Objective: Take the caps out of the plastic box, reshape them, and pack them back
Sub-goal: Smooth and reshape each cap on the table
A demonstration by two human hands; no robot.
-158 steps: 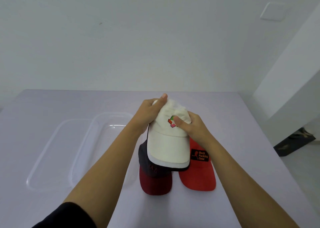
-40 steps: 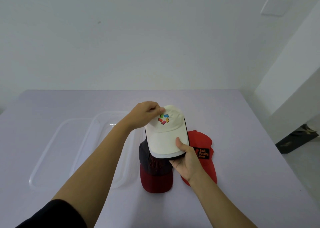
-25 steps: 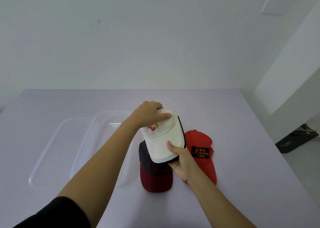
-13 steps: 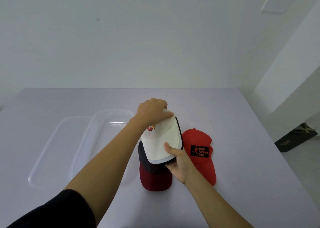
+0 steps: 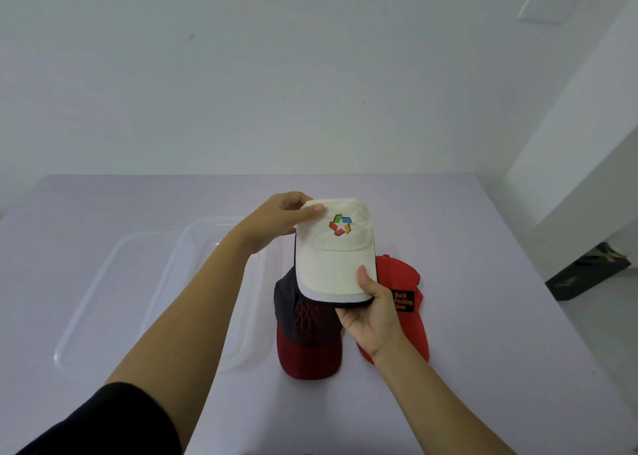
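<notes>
I hold a white cap (image 5: 336, 264) with a colourful star logo above the table. My left hand (image 5: 276, 220) pinches the left side of its crown. My right hand (image 5: 371, 313) grips the brim's front right corner, thumb on top. Below it lies a dark cap with a red brim (image 5: 307, 337). A red cap with a black "Back Packing Gear" patch (image 5: 407, 302) lies to its right, partly behind my right hand. The clear plastic box (image 5: 221, 299) stands left of the caps with nothing visible inside.
A clear lid (image 5: 100, 296) lies flat on the pale purple table (image 5: 483, 316), left of the box. White walls stand behind and to the right. A dark object (image 5: 587, 275) sits on the floor past the table's right edge.
The white cap has turned back upright so its logo faces me, and my left hand has slid from the crown's top to its left side. My right hand keeps the brim.
</notes>
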